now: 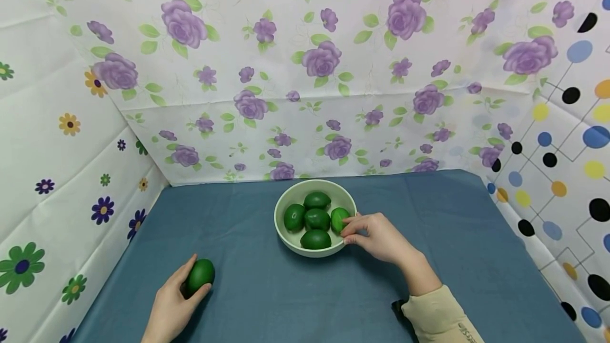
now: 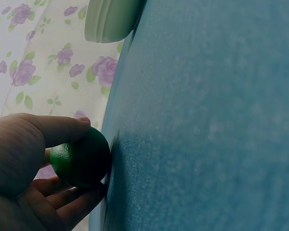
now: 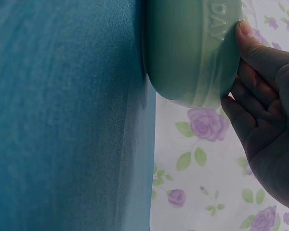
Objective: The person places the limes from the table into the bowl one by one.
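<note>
In the head view my left hand (image 1: pixel 172 295) grips a dark green lime (image 1: pixel 200 275), low over the blue cloth at the left. The left wrist view shows the thumb on one side of this lime (image 2: pixel 82 159) and fingers on the other. My right hand (image 1: pixel 378 234) reaches over the right rim of a pale green bowl (image 1: pixel 282 234). Its fingertips pinch a brighter green lime (image 1: pixel 338 218) just inside the wall. Several darker limes (image 1: pixel 316 219) lie in the bowl. In the right wrist view the bowl (image 3: pixel 188 53) hides the right fingertips.
A blue cloth (image 1: pixel 267 300) covers the table. Purple-flowered sheeting (image 1: pixel 321 60) rises behind it. Flowered sheeting (image 1: pixel 62 173) stands at the left, dotted sheeting (image 1: pixel 567 189) at the right. The bowl sits near the table's back edge.
</note>
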`<state>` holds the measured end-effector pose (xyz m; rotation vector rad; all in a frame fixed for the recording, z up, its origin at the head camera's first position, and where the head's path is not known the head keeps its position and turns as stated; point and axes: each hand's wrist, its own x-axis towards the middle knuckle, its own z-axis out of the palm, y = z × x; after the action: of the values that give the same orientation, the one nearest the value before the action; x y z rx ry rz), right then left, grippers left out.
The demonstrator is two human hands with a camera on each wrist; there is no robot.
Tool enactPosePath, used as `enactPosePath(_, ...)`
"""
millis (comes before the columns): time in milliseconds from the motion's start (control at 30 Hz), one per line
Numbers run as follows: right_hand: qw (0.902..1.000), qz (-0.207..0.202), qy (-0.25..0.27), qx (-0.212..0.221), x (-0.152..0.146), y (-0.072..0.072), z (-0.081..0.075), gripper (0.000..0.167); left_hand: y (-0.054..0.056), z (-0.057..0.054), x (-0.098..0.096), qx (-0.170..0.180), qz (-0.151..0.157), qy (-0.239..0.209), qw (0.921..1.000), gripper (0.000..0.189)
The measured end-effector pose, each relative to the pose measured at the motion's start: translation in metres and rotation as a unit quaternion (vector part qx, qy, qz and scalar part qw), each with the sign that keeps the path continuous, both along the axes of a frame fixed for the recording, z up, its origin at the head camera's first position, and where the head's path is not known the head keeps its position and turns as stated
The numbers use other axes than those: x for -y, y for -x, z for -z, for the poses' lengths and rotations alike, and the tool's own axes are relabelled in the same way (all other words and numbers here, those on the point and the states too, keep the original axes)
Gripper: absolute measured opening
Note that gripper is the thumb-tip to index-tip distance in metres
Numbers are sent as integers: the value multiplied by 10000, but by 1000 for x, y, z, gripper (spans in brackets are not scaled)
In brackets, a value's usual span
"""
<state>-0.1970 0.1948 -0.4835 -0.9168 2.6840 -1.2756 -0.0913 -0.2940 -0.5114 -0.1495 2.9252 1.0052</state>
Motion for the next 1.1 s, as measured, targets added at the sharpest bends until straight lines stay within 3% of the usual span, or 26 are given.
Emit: enactPosePath(1100, 10000, 0, 2, -66, -1, -1, 0, 14, -2, -4, -3, -46, -81, -40, 9999, 87)
